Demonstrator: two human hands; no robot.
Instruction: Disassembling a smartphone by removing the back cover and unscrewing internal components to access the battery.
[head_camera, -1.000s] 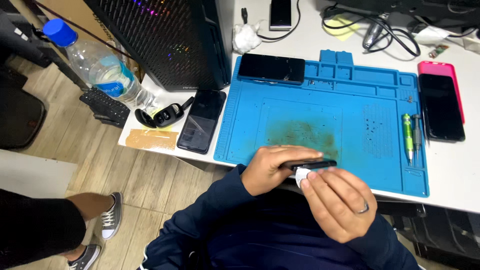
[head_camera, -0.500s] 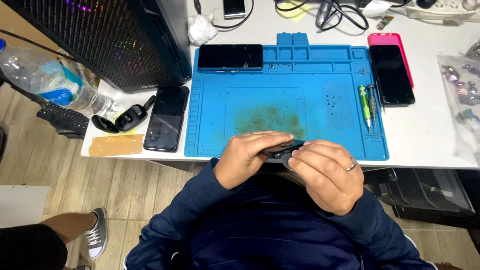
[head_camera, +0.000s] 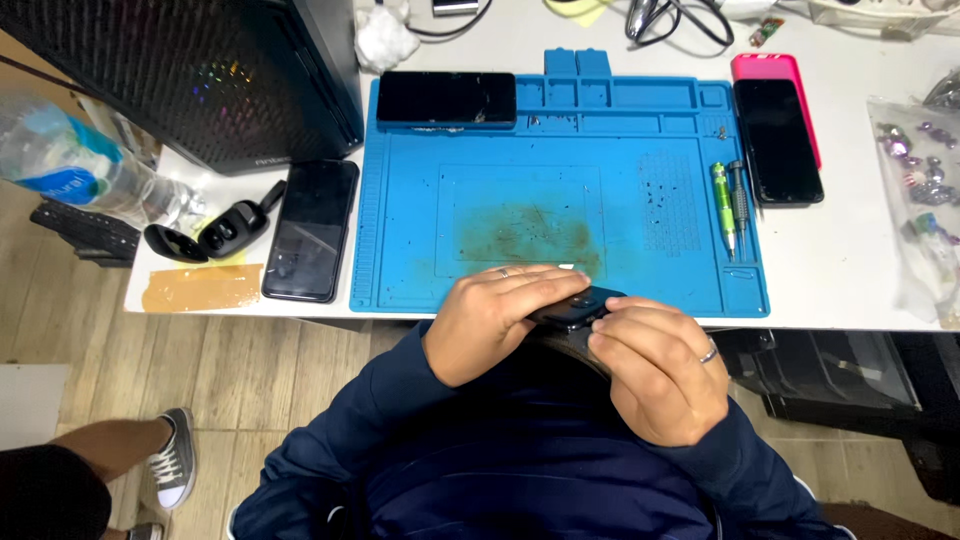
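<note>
Down at the near edge of the white surface (head_camera: 860, 270), seen from the head camera, both hands meet over a small dark phone-like device (head_camera: 578, 305), held just at the front rim of the blue repair mat (head_camera: 620, 120). The left hand (head_camera: 495, 320) has its grip wrapped around the device's left end, fingers curled over the top; the right hand (head_camera: 655, 370), a ring on one finger, pinches the right end with its fingertips pressed on it. On the mat's far edge lies a dark phone (head_camera: 446, 98); a green screwdriver (head_camera: 723, 208) lies at its right side. Left of the mat rest a black phone (head_camera: 311, 228) and an open earbud case (head_camera: 225, 232).
</note>
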